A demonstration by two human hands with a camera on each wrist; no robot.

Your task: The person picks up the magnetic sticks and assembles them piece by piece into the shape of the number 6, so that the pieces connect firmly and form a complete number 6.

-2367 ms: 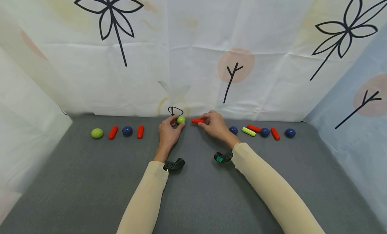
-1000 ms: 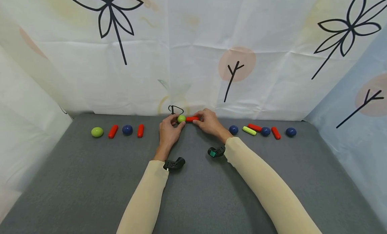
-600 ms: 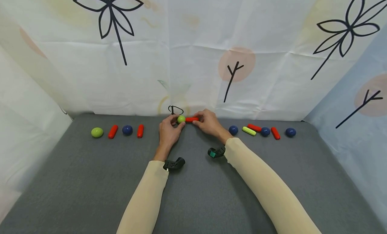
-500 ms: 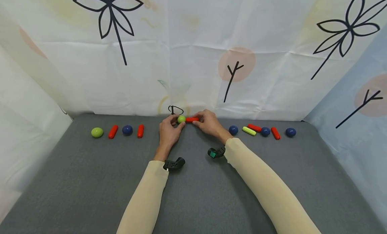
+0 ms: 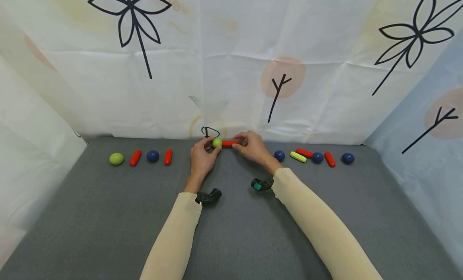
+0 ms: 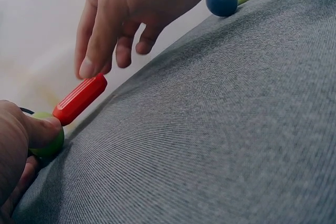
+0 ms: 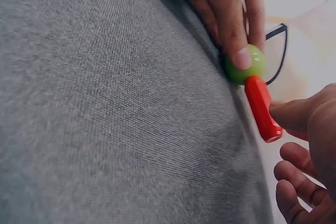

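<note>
My left hand pinches a green ball between thumb and fingers at the back of the grey table; the thumb lies across it in the left wrist view. One end of a short red toy rod meets the ball's right side. My right hand is around the rod's other end, its thumb and index finger parted. In the right wrist view the thumb overlaps the rod's side; whether it touches is unclear. The rod's far end shows uncovered in the left wrist view.
To the left stand another green ball, two red rods and a blue ball. Rightward lie several blue balls, a yellow-green rod and two red rods. A white cloth wall rises behind the table.
My right hand brought the red rod leftward until its end met the green ball. Since then its fingers have spread and the hand has shifted slightly right. The left hand has stayed put.
</note>
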